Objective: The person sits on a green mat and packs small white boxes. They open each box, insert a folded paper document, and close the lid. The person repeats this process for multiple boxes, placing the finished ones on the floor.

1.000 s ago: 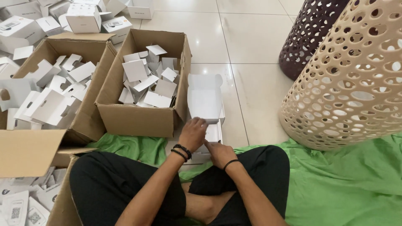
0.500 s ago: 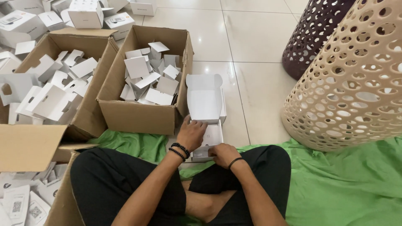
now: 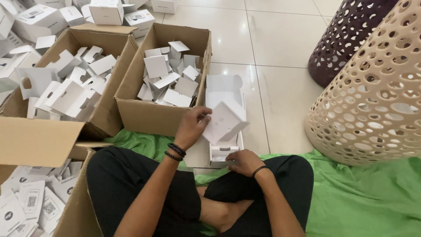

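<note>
I sit cross-legged on a green cloth (image 3: 359, 202). My left hand (image 3: 191, 126) holds a small white cardboard piece (image 3: 223, 122), lifted and tilted above the floor. My right hand (image 3: 244, 161) rests low on a small open white box (image 3: 222, 152) lying in front of my legs. Behind them an open white box with a raised lid (image 3: 223, 90) stands on the tiled floor. Dark bands circle both wrists.
A brown carton (image 3: 163, 115) full of white inserts stands just ahead, a second carton (image 3: 74, 61) to its left. A third carton (image 3: 33, 206) with printed cards is at lower left. A beige perforated cone (image 3: 377, 87) and a purple one (image 3: 346, 35) stand right.
My left hand has lifted the white cardboard piece up from the floor boxes. My right hand stays low on the small box. The camera has tilted down slightly.
</note>
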